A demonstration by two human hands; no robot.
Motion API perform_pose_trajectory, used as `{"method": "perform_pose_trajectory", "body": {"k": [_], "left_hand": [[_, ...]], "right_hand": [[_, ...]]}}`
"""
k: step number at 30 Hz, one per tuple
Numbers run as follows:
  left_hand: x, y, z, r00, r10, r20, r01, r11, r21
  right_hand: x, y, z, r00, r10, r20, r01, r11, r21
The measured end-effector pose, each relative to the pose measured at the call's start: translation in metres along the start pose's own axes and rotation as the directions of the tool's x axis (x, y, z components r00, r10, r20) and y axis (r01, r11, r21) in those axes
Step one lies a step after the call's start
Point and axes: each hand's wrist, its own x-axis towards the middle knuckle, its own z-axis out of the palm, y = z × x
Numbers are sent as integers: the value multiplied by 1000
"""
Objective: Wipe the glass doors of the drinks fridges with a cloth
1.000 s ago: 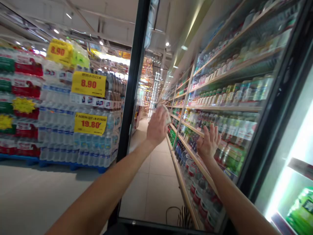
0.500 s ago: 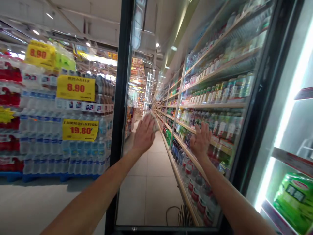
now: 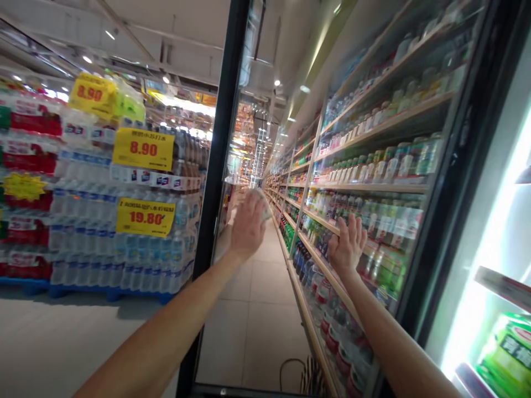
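Note:
A tall black-framed glass door (image 3: 265, 331) stands ajar in front of me. On its pane my left hand (image 3: 248, 226) presses a pale cloth (image 3: 262, 203), which shows past the fingertips and is partly hidden under them. Further right, my right hand (image 3: 347, 243) is held up against the glass with its fingers stretched out and nothing in it. Both forearms reach forward from the lower corners of the view.
Shelves of bottled drinks (image 3: 373, 155) show in the pane. Left of the door stand packs of water bottles (image 3: 91, 237) with yellow price signs (image 3: 143, 149). A lit cooler holds a green package (image 3: 508, 354) at right. A striped item (image 3: 312, 377) appears at the door's foot.
The view has shifted, so the door frame and stacked packs appear further right. Both hands stay at the glass, the left one still on the cloth.

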Motion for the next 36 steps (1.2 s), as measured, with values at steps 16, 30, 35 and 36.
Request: {"method": "perform_pose_trajectory", "body": {"k": [16,30,35,36], "left_hand": [[-46,-2,-15,971,210,119,-210,978,-13],[-55,7,-18,903,337,267,-329,941,-76],[-40,2,-18,914,313,259,-318,948,-25],[-30,-5,-18,957,212,200,-219,976,13]], "right_hand": [[0,0,-1,1000,-2,9,2,1000,-8],[-1,0,0,1000,4,22,-4,1000,4],[0,0,0,1000,-9,-1,9,1000,2],[0,0,0,1000,-6,0,6,1000,4]]}}
